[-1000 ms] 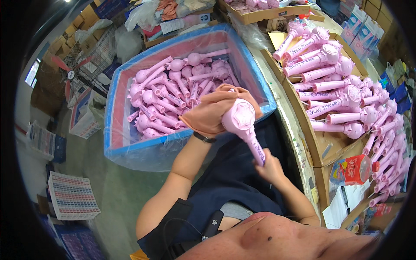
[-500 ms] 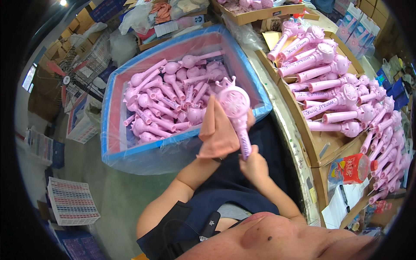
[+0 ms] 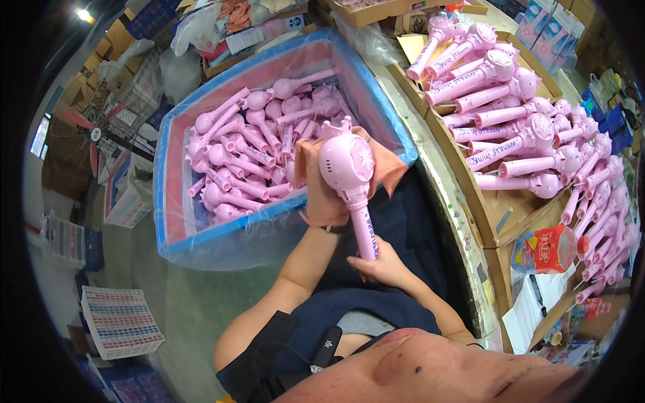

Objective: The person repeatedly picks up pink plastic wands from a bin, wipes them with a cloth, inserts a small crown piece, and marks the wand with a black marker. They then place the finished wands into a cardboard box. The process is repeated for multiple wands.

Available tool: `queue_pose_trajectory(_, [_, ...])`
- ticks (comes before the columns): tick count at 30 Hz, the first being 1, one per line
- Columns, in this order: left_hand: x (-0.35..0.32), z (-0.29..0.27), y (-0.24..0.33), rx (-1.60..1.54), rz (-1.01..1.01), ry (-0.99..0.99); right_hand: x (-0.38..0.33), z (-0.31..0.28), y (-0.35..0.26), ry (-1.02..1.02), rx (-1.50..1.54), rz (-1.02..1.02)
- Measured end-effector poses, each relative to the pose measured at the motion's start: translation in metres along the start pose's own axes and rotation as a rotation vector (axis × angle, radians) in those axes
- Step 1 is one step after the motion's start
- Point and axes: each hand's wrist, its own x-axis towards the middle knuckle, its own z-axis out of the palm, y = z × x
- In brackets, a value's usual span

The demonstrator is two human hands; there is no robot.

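Observation:
A pink toy wand (image 3: 346, 164) with a round head and a small crown on top is held up in front of me, tilted with its head away. My right hand (image 3: 384, 264) is closed round the bottom of its handle. Behind the round head, my left hand (image 3: 326, 201) grips an orange cloth (image 3: 390, 163) that wraps the head's back and sides; the wand hides some of the fingers. Just beyond stands a blue-rimmed bin (image 3: 163, 195), lined with clear plastic and piled with similar pink wands (image 3: 259, 151).
On the right, a worktable (image 3: 440, 191) carries a cardboard tray (image 3: 480, 232) heaped with pink wands (image 3: 500, 144). A red-labelled bottle (image 3: 551, 248) lies by white paper and a pen. At left are a fan (image 3: 95, 134) and a printed sheet stack (image 3: 121, 322).
The wand has turned so the side of its head shows, and it has shifted slightly left and nearer. The cloth moved from beside the head to behind it.

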Motion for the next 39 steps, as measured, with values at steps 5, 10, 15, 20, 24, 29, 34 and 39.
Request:
queue_pose_trajectory(5, [0.0, -0.029, -0.031, 0.473, 0.346, -0.108, -0.019, -0.007, 0.0, -0.205, 0.332, 0.057])
queue_pose_trajectory(10, [-0.008, -0.038, -0.051, 0.711, 0.337, -0.218, -0.011, -0.012, 0.004, -0.041, 0.128, 0.134])
queue_pose_trajectory(15, [-0.01, -0.017, -0.03, 0.092, -0.174, -0.283, -0.011, -0.014, 0.019, 0.615, -0.72, -0.125])
queue_pose_trajectory(20, [0.017, -0.024, -0.001, 0.301, -0.254, -0.403, -0.069, -0.034, 0.029, 0.394, -0.894, 0.021])
queue_pose_trajectory(24, [0.019, -0.054, -0.007, 0.612, -0.176, -0.508, -0.096, -0.039, 0.029, 0.294, -0.912, 0.1])
queue_pose_trajectory(29, [0.016, -0.066, -0.027, 0.075, -0.399, -0.403, -0.101, -0.036, 0.024, 0.367, -0.971, 0.145])
queue_pose_trajectory(34, [0.016, -0.058, -0.02, 0.736, -0.372, -0.357, -0.104, -0.039, 0.022, 0.39, -0.99, 0.105])
queue_pose_trajectory(39, [0.015, -0.048, -0.009, 0.94, 0.215, -0.778, -0.105, -0.04, 0.02, 0.401, -1.04, 0.089])
